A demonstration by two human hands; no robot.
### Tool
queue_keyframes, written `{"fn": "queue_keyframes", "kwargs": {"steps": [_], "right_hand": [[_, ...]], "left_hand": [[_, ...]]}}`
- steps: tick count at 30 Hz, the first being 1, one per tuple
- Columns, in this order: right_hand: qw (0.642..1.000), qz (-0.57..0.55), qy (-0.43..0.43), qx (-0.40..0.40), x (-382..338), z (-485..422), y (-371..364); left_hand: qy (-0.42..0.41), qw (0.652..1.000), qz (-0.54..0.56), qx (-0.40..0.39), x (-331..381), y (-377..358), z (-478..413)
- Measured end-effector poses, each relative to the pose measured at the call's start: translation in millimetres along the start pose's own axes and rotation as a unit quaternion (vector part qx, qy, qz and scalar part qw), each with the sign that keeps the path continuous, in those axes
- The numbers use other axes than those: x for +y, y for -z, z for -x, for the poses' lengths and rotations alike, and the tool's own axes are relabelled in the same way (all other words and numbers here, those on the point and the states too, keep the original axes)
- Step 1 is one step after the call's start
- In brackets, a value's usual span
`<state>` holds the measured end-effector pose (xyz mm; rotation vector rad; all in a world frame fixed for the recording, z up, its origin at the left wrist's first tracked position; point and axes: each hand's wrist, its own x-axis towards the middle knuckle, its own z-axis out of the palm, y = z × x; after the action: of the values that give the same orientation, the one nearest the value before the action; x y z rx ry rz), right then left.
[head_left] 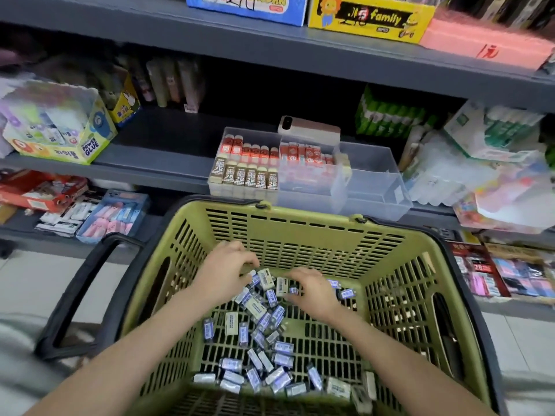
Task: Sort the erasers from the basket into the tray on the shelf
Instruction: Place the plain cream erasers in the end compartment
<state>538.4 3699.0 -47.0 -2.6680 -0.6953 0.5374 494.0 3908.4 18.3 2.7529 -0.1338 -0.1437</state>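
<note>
I held left hand (223, 270) and right hand (313, 291), fingers curled, over loose erasers (258, 349) in the green basket (300, 216); grasp indeterminate.

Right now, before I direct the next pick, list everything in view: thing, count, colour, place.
basket: one, olive green, black handles, in front of the shelves
loose erasers: dozens, white with blue or pale sleeves, on the basket floor
tray: one, clear plastic, middle shelf edge
sorted erasers: brown 2B row in front, red rows behind, tray's left and middle sections
phone: one, pale pink, on the tray's back rim
glue box: one, yellow and blue, middle shelf, left
green packs: several, middle shelf, right rear
cartons: three, blue, yellow, pink, top shelf
left hand: over the erasers at the basket's far end, grip unclear
right hand: beside it, touching erasers, grip unclear
</note>
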Motion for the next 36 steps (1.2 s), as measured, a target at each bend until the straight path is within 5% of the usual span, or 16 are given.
{"fn": "queue_keyframes", "kwargs": {"steps": [4, 7, 13, 15, 18, 31, 33, 36], "right_hand": [[0.999, 0.038, 0.031, -0.014, -2, -16, -23], [0.999, 0.047, 0.025, 0.009, 6, -18, -34], [0.999, 0.051, 0.005, 0.003, 22, -15, -40], [0.999, 0.031, 0.002, 0.019, 22, -12, -44], [0.993, -0.077, -0.053, 0.077, 20, -4, -43], [0.946, -0.251, -0.19, 0.076, 31, 33, -20], [0.921, -0.319, -0.211, 0.074, 26, 32, -13], [0.9, -0.392, -0.176, 0.075, 8, 29, 1]], "left_hand": [[-0.033, 0.983, -0.069, -0.164, -9, -46, -4], [-0.028, 0.977, -0.076, -0.199, -19, -73, 1], [-0.004, 0.987, -0.043, -0.152, -21, -92, -3], [0.107, 0.986, 0.083, -0.1, -20, -92, -5], [0.299, 0.905, 0.302, -0.028, -15, -90, -13], [0.366, 0.909, 0.196, 0.007, 34, -112, -50], [0.374, 0.873, 0.313, -0.005, 28, -108, -47], [0.408, 0.686, 0.601, -0.053, 16, -85, -37]]}}
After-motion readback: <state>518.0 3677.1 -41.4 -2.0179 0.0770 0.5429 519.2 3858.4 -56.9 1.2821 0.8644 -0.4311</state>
